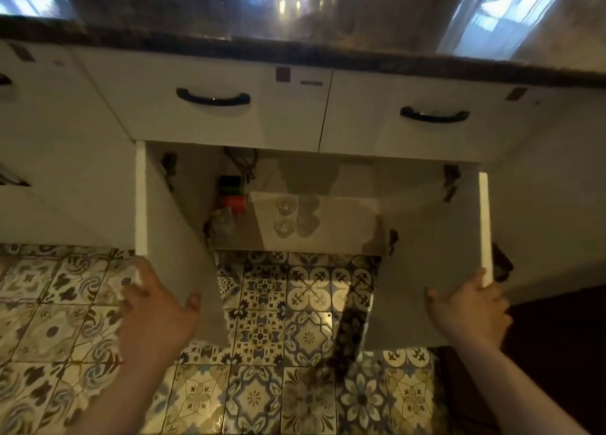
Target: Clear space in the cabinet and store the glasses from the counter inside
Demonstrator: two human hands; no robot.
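The left hand (157, 303) grips the lower edge of the left door (177, 238), fingers wrapped round it. Four glasses (296, 216) stand between both doors, deep inside the cabinet (344, 218). The right hand (472, 310) clasps the right door (426, 254), equally distant.

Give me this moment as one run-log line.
doors: both open | left hand: on left door edge | right hand: on right door edge | cabinet shelf: glasses inside, red box at left

Both hands (157, 306) (472, 310) gripping open cabinet doors (177, 225) (433, 238) (glasses (296, 216) inside)
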